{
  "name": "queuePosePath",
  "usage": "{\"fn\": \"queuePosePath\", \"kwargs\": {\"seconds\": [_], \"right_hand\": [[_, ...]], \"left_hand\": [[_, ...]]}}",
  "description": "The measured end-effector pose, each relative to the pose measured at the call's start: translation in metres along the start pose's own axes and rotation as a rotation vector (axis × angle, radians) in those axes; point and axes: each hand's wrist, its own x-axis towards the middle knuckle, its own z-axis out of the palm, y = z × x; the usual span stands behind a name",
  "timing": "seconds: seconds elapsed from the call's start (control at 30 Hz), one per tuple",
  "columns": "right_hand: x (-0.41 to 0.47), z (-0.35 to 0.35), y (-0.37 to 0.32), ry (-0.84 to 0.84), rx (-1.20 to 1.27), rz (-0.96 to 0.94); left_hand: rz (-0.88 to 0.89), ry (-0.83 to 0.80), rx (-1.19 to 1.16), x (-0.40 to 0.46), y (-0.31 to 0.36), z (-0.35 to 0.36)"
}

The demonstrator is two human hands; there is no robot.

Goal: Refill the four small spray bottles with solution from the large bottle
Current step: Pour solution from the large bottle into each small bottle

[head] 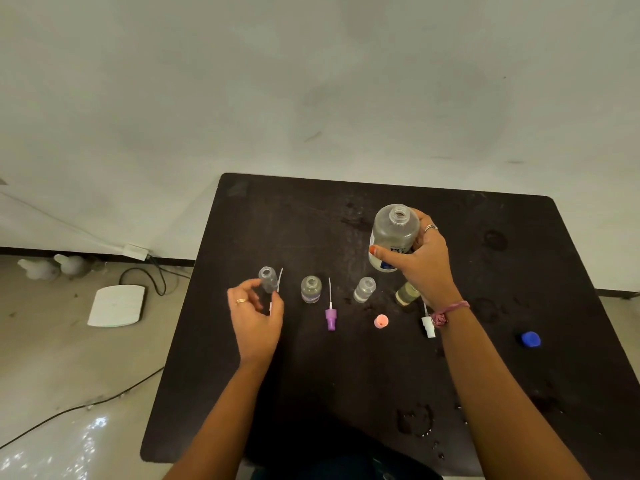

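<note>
A dark tabletop (346, 375) fills the lower right of the view, wet in patches, with a pale wall behind it and a light floor at nine o'clock. On that floor lie a flat white device (117, 305) and a black cable (86, 403). Above the tabletop at about one o'clock, the right hand (424, 261) grips the large bottle (393, 237), clear plastic with a label, its neck uncapped, held upright and lifted; the fingers wrap its side and the thumb crosses its front. Across the middle of the tabletop stand four small spray bottles in a row, all with open necks. The leftmost small bottle (267, 279) stands at ten o'clock, and the left hand (255, 317) is at it with fingers loosely curled around its lower part; whether they actually clasp it cannot be told. Next come the second small bottle (311, 289), the third small bottle (364, 289), and the fourth small bottle (406, 293), yellowish and partly hidden beneath the right wrist. Nearer the person lie a purple spray pump (330, 315) with its white tube pointing away, a white spray pump (428, 325) beside the right wrist, a pink cap (381, 321), and a blue cap (530, 339) at three o'clock.
</note>
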Motion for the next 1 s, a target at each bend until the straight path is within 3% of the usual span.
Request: {"fn": "queuePosePath", "kwargs": {"seconds": [0.1,0.3,0.57,0.8,1.0], "right_hand": [[-0.001,0.002,0.002,0.002,-0.004,0.006],[-0.004,0.007,0.0,-0.005,0.001,0.009],[-0.012,0.011,-0.006,-0.019,0.007,0.007],[-0.012,0.006,-0.013,0.0,0.009,-0.012],[-0.009,-0.009,-0.025,0.021,0.013,-0.03]], "left_hand": [[-0.157,0.009,-0.003,0.024,-0.01,0.002],[-0.222,-0.265,0.086,0.051,-0.028,0.017],[-0.245,-0.199,0.067,0.058,-0.028,0.017],[-0.067,0.023,-0.174,0.061,0.016,-0.004],[0.107,0.023,-0.288,0.056,0.081,-0.016]]}}
